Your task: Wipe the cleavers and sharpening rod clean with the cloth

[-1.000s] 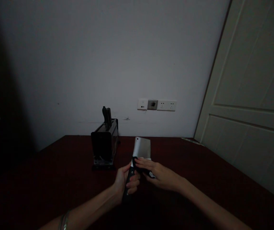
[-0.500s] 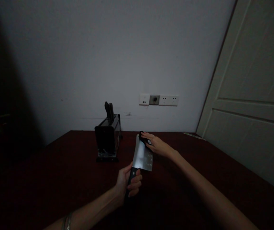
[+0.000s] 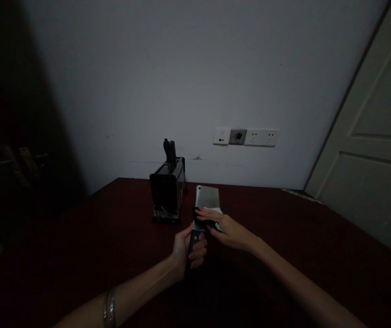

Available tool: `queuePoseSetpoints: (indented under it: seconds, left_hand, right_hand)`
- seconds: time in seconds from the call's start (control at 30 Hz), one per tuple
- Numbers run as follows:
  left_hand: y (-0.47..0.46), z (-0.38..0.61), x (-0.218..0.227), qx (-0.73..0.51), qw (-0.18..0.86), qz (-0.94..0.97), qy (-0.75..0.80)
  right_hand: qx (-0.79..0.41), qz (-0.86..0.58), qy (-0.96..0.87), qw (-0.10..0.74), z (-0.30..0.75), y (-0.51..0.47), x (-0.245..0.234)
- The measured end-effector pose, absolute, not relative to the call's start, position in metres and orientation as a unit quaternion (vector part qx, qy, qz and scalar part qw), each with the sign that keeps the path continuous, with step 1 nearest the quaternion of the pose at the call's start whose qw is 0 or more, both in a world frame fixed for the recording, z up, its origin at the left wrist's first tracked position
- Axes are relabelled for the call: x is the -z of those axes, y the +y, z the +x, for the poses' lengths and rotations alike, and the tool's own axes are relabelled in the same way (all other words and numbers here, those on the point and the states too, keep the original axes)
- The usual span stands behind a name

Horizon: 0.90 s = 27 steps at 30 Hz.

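A cleaver [image 3: 208, 197] with a broad metal blade points away from me, held up in front of my body. My left hand [image 3: 190, 248] is wrapped round its black riveted handle. Across the lower blade, close to the handle, my right hand [image 3: 231, 230] presses a black cloth [image 3: 202, 224] with a white patch on it. The fingers of that hand lie over the cloth, and part of the blade is hidden beneath them. The blade's far end, with a small hole in its corner, shows beyond the cloth.
A black knife block [image 3: 165, 191] stands left of the cleaver, with black knife handles [image 3: 170, 152] sticking up. The dark red tabletop [image 3: 266, 205] meets a pale wall bearing sockets and switches [image 3: 245, 136]. A white door [image 3: 369, 173] is at the right.
My right hand has slid the black cloth down the blade, from the far end toward the handle. The left hand keeps its grip. The view has shifted slightly left.
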<state>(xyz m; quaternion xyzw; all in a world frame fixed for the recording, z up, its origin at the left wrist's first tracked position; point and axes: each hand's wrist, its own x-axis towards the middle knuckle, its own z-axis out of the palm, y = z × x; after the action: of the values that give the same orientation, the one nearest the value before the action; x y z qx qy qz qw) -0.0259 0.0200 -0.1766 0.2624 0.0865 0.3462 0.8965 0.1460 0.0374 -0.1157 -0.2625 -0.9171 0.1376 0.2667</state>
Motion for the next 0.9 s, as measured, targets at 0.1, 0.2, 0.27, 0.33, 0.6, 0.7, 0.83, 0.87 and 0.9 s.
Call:
queuePoseSetpoints:
  seconds: [0.1,0.2,0.27,0.33,0.6,0.7,0.83,0.87,0.9]
  left_hand:
    - [0.017,-0.025,0.174,-0.336,0.899,0.265,0.093]
    - [0.015,-0.026,0.171,-0.322,0.906,0.26,0.093]
    - [0.015,-0.026,0.17,-0.318,0.908,0.258,0.091]
    - [0.016,-0.026,0.17,-0.315,0.909,0.258,0.088]
    - [0.02,-0.027,0.169,-0.318,0.907,0.261,0.094]
    - [0.021,-0.027,0.169,-0.32,0.906,0.261,0.086]
    - [0.022,-0.027,0.169,-0.325,0.904,0.264,0.089]
    - [0.022,-0.027,0.168,-0.327,0.902,0.263,0.097]
    - [0.022,-0.027,0.167,-0.331,0.9,0.261,0.109]
  right_hand:
    - [-0.115,-0.28,-0.908,0.291,0.152,0.06,0.111]
    - [-0.092,-0.297,-0.898,0.311,0.158,0.082,0.106]
    - [-0.077,-0.307,-0.894,0.318,0.162,0.094,0.104]
    - [-0.068,-0.314,-0.892,0.317,0.164,0.103,0.102]
    - [-0.085,-0.304,-0.897,0.31,0.157,0.094,0.103]
    - [-0.107,-0.284,-0.903,0.303,0.153,0.077,0.108]
    - [-0.127,-0.259,-0.913,0.288,0.152,0.056,0.115]
    - [-0.13,-0.254,-0.916,0.283,0.151,0.051,0.117]
    - [-0.133,-0.249,-0.918,0.279,0.151,0.047,0.118]
